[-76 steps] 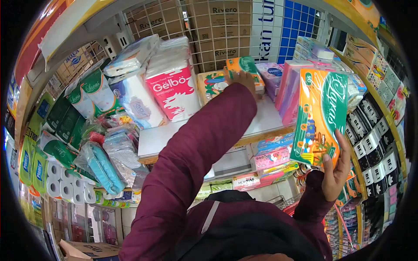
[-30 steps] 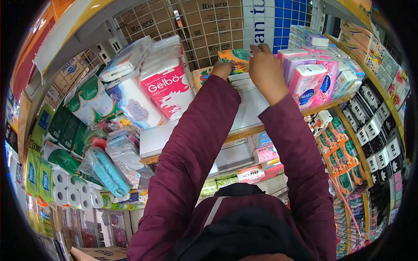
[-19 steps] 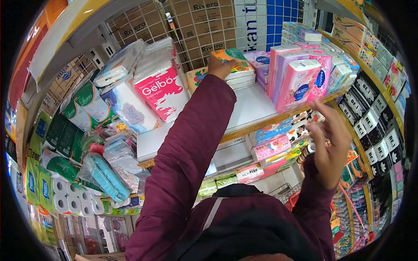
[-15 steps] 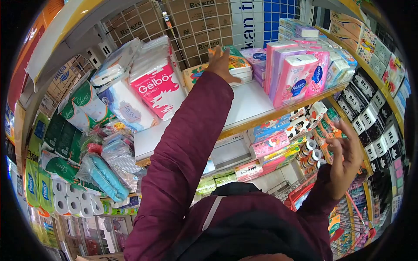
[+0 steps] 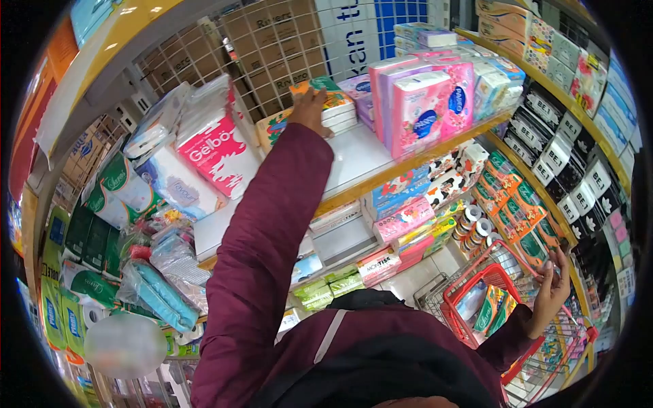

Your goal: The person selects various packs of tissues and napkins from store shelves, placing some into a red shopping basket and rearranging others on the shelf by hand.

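Note:
My left hand [image 5: 309, 114] reaches onto the upper shelf, its fingers stretched over the front of a stack of orange and green tissue packs [image 5: 335, 102]. Whether the fingertips press on the top pack is hard to make out. Left of the hand stands a large white and pink Gëlbo tissue pack [image 5: 216, 153]; to the right are pink and purple Paseo packs [image 5: 422, 112]. Off to the right, my right hand [image 5: 551, 294] hangs in the air with fingers apart and nothing in it, above a shopping cart [image 5: 544, 370].
A red basket [image 5: 452, 309] in the cart holds green and orange packs. The shelf edge [image 5: 415, 160] runs in front of me, and a wire grid [image 5: 272, 58] backs it. Lower shelves carry Montiss packs [image 5: 379, 265]. Black Be.1 packs [image 5: 554, 146] line the right-hand shelf.
The view has shifted, so the shelf goods sit further left. My left hand stays at the orange and green packs, its fingers less spread. My right hand has lowered, and more of the basket shows.

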`<action>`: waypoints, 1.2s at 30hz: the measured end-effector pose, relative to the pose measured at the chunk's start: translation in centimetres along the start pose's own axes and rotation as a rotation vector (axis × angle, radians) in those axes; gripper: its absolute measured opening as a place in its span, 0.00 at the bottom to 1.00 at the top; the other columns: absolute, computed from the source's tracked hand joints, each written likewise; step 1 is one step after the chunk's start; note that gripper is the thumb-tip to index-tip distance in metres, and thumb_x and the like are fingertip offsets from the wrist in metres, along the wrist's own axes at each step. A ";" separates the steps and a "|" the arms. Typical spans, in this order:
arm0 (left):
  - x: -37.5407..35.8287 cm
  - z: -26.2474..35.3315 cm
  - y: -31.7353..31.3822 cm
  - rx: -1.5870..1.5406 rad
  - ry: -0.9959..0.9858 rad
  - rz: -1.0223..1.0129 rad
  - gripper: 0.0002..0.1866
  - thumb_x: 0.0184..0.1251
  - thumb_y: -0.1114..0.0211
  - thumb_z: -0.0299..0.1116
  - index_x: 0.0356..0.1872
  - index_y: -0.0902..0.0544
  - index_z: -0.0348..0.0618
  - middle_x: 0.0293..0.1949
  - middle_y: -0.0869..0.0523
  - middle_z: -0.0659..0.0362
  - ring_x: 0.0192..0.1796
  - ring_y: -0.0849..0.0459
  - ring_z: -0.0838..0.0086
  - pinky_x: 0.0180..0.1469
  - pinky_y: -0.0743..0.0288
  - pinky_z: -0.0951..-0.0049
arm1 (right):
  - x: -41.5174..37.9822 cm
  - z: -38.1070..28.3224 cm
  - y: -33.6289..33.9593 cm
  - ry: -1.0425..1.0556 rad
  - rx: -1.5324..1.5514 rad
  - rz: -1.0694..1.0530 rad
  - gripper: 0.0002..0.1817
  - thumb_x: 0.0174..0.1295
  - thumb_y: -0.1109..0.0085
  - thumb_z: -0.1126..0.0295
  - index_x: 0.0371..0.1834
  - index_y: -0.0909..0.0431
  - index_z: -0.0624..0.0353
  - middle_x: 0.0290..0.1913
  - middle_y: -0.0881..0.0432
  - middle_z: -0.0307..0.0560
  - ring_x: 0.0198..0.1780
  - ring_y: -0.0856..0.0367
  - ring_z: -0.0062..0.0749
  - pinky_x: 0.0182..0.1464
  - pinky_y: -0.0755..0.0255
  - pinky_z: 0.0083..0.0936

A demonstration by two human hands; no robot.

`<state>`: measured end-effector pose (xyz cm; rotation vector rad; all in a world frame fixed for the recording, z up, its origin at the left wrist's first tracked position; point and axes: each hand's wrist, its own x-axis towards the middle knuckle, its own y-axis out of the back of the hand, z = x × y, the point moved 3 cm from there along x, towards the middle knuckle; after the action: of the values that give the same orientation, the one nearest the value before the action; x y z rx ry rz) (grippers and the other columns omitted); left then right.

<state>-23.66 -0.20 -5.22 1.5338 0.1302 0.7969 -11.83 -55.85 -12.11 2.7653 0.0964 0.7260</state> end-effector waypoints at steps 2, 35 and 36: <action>0.3 -0.5 0.6 0.042 -0.056 0.082 0.56 0.23 0.21 0.37 0.64 0.41 0.49 0.64 0.41 0.48 0.66 0.44 0.48 0.64 0.43 0.59 | 0.1 0.4 1.7 -0.018 -0.051 0.018 0.17 0.62 0.53 0.74 0.55 0.32 0.63 0.48 0.24 0.48 0.35 0.23 0.21 0.33 0.29 0.16; -40.3 23.6 0.6 -0.729 0.074 -0.546 0.43 0.45 0.28 0.41 0.63 0.40 0.39 0.58 0.31 0.45 0.63 0.35 0.58 0.62 0.41 0.67 | -9.1 37.8 14.6 -0.576 -0.958 -0.671 0.39 0.35 0.29 0.55 0.52 0.34 0.59 0.53 0.32 0.55 0.57 0.35 0.49 0.53 0.32 0.41; -40.9 23.6 0.7 -0.711 0.104 -0.525 0.43 0.45 0.28 0.41 0.63 0.40 0.39 0.58 0.31 0.45 0.63 0.35 0.58 0.62 0.41 0.66 | -8.7 39.4 15.3 -0.596 -1.006 -0.533 0.40 0.35 0.30 0.53 0.53 0.34 0.59 0.52 0.31 0.56 0.55 0.33 0.51 0.53 0.33 0.41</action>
<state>-41.59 -41.67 -18.89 0.7321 0.2793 0.4255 -0.22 -81.59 -44.72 1.7429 0.2467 -0.1921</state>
